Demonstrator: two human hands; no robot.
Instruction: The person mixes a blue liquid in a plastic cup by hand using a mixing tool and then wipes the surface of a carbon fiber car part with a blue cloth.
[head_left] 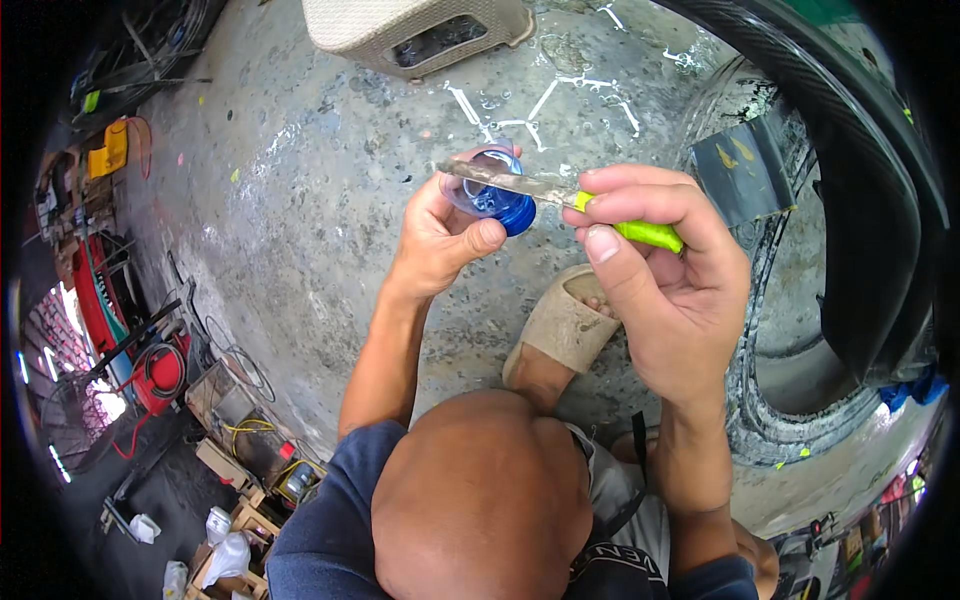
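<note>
My left hand point(445, 225) is closed around a clear plastic piece with a blue screw cap point(514, 214), which looks like the cut-off top of a bottle. In my right hand point(675, 260) is a knife point(640, 233) with a bright green handle, pinched between thumb and fingers. Its stained, greyish blade point(515, 180) points left and lies across the clear piece just above the cap. Whether the blade touches the plastic I cannot tell. Some of my left fingers are hidden behind the clear piece.
A beige stool point(415, 25) stands ahead on the grey concrete floor point(300, 200). To the right are a dark sheet with yellowish smears point(745, 172), a large black curved panel point(880, 230) and a tyre point(765, 430). Tools, cables and a red machine point(160, 375) clutter the left.
</note>
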